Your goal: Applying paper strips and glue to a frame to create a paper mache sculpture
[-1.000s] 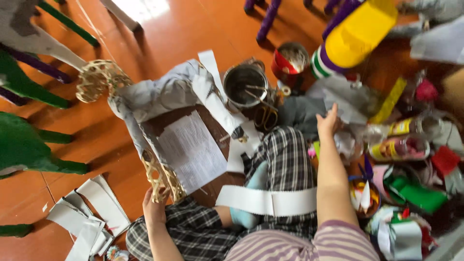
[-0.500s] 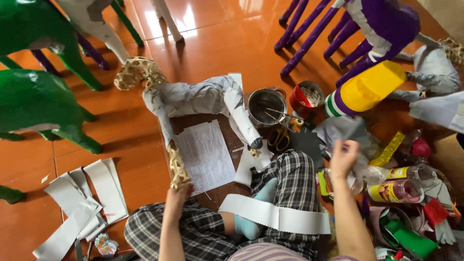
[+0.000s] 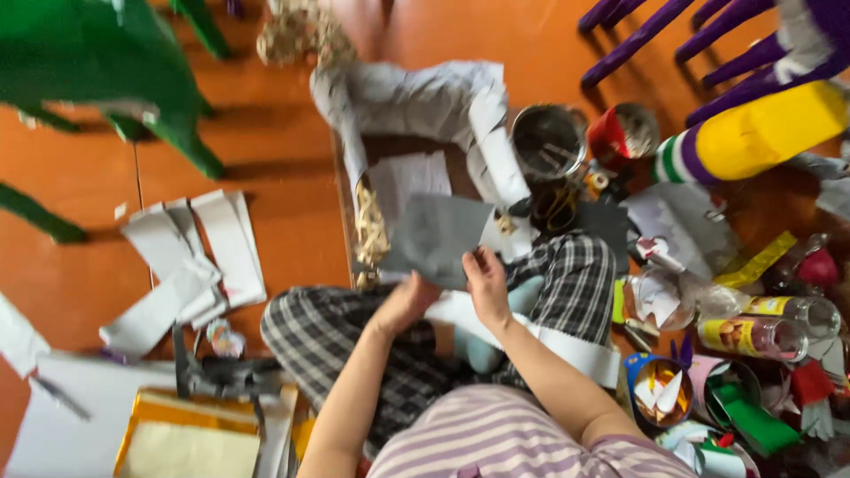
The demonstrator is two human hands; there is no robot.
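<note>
- Two hands meet on one grey sheet of paper (image 3: 436, 237), held over the lap, just above the checked trousers (image 3: 354, 336).
- Right hand (image 3: 487, 285): thumb and fingers pinched on the sheet's lower right edge, a firm grasp.
- Left hand (image 3: 405, 303): closed against the lower edge of the same sheet; fingers are hidden behind it, so the exact grip cannot be told.
- The sheet: judged light, thin and limp. It hangs flat with no visible sag, but will crease or tear if pulled at one corner. Best taken at two points along one edge, as seen now.
- Just beyond the sheet: a paper-covered animal frame (image 3: 416, 102) lying on the floor, with bare woven cane showing at one leg (image 3: 370, 232). A white printed sheet (image 3: 403, 177) lies inside its outline.
- Further right: a metal pot (image 3: 547, 140), a red tin (image 3: 620, 133), scissors (image 3: 556, 205) and bottles (image 3: 766, 326), crowded close together.
- Left: white paper strips (image 3: 190, 261) spread on the orange floor (image 3: 80, 186).
- Outer edges: a green figure (image 3: 97, 71) and a purple-and-yellow figure (image 3: 761, 124).
</note>
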